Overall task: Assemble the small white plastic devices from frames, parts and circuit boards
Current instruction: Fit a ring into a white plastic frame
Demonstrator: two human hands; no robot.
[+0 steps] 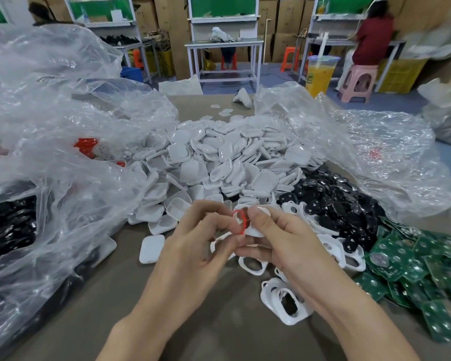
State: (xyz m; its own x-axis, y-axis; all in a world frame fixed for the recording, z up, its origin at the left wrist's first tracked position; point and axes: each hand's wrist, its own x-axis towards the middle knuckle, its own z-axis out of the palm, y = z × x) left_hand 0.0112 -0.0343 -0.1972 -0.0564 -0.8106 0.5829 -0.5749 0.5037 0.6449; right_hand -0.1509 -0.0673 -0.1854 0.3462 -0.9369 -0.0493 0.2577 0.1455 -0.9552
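White frame (254,231): grips it in the right hand (281,238), thumb on top and fingers curled beneath, while pinching a red ring (239,221) against its opening with the left hand (193,241), just above the middle of the table (219,332). Looks like an early step on this unit, with no circuit board visible in it. Leaves much still loose: empty frames (287,306) at five o'clock from the hands, green circuit boards (414,264) at four, black parts (331,201) at two, white covers (214,162) heaped at twelve; shows no clearly finished device, so probably far from done.
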